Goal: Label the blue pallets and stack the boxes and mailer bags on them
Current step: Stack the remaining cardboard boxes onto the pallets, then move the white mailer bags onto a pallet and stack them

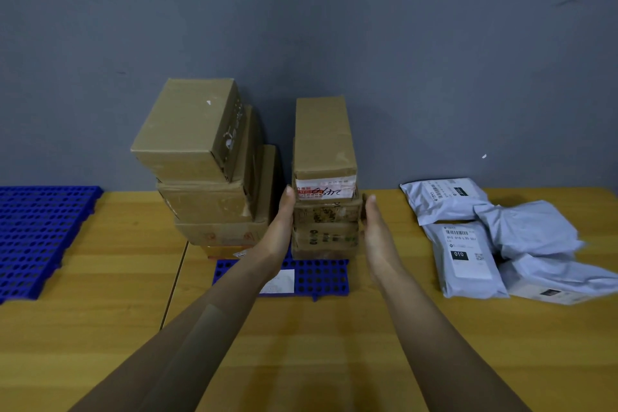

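A blue pallet (321,278) with a white label (279,281) lies at the table's middle. Two stacks of cardboard boxes stand on it: a taller left stack (207,170) and a narrower right stack (324,207). My left hand (281,224) lies flat against the right stack's left side, fingers straight. On the stack's right side is my right hand (376,227), fingers straight, at or just off the boxes. A second blue pallet (36,237) lies at the far left with nothing on it. Grey mailer bags (495,237) lie in a heap at the right.
The wooden table (301,344) runs up to a grey wall behind the stacks. A seam between two tabletops runs left of the middle pallet. Bare wood shows in front of the pallet and between the pallets.
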